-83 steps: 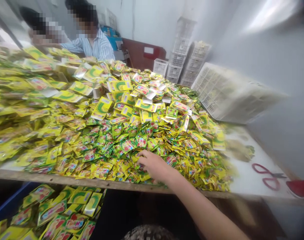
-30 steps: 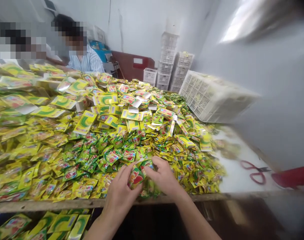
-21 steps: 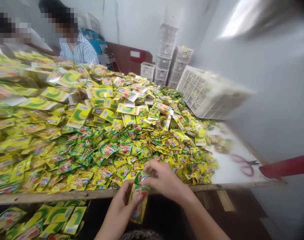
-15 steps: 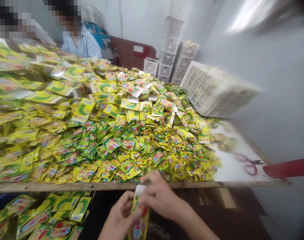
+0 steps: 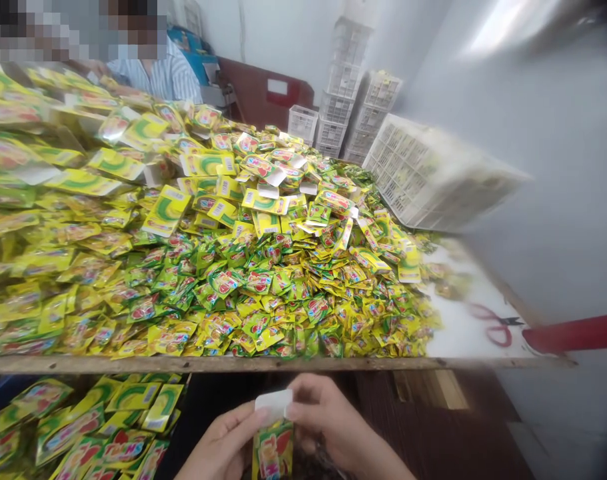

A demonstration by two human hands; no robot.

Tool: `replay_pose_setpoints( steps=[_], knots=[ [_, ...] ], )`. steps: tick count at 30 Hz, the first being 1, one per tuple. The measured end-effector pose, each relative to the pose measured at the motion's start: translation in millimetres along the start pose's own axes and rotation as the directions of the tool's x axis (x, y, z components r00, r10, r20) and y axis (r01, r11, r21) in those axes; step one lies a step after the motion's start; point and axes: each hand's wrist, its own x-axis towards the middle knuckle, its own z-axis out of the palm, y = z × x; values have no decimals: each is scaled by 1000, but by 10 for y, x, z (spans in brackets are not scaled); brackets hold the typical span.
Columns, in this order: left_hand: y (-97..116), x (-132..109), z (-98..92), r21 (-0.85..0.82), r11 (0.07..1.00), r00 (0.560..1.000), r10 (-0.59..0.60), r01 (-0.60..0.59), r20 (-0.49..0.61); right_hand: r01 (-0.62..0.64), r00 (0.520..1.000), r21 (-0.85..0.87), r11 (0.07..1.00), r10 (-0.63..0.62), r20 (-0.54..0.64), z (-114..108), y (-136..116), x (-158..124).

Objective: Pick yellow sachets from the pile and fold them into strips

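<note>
Below the table's front edge, a small yellow-green printed carton (image 5: 273,448) is held upright between both hands, its white end flap (image 5: 274,404) raised. My left hand (image 5: 228,437) grips the carton's left side, the thumb on the flap's lower left. My right hand (image 5: 328,420) is closed at the flap's right edge, thumb and fingers pinching it. What lies inside the carton is hidden. Just beyond the hands, a broad heap of small yellow and green sachets (image 5: 263,320) covers the table, with several cartons (image 5: 167,211) lying on top.
A bin at lower left holds several filled cartons (image 5: 128,447). Red-handled scissors (image 5: 498,331) lie on the white tabletop (image 5: 463,320) near a red pole (image 5: 573,333). A white crate (image 5: 408,173) tilts at the heap's right; stacked crates (image 5: 333,110) stand behind. A person in a striped shirt (image 5: 180,73) is across the table.
My right hand has come down from over the carton to the flap's right edge. My left thumb has moved up to the flap, which now shows wider. The view has shifted slightly.
</note>
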Motion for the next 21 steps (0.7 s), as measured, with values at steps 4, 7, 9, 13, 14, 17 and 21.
replay_pose_setpoints(
  steps=[4, 7, 9, 13, 14, 17, 21],
  knots=[
    [6, 163, -194, 256, 963, 992, 104, -84, -65, 100, 991, -158, 982, -112, -67, 74, 10, 71],
    [-29, 259, -363, 412, 900, 977, 197, -145, -86, 238, 962, -239, 941, -262, -71, 70, -36, 125],
    [-58, 286, -418, 497, 849, 970, 237, -178, -58, 225, 968, -216, 950, -244, -63, 49, -43, 150],
    [-82, 303, -367, 489, 848, 958, 276, -205, -78, 161, 981, -136, 977, -174, -87, 19, -17, 183],
    [-78, 303, -340, 482, 852, 957, 277, -203, -87, 151, 982, -130, 980, -164, -91, 15, -13, 188],
    [-71, 278, -307, 567, 781, 945, 328, -261, -17, 149, 982, -153, 977, -164, -91, -4, -24, 175],
    [-163, 229, -445, 696, 538, 853, 477, -476, 214, 248, 955, -296, 922, -284, -86, -41, -7, 85]
  ],
)
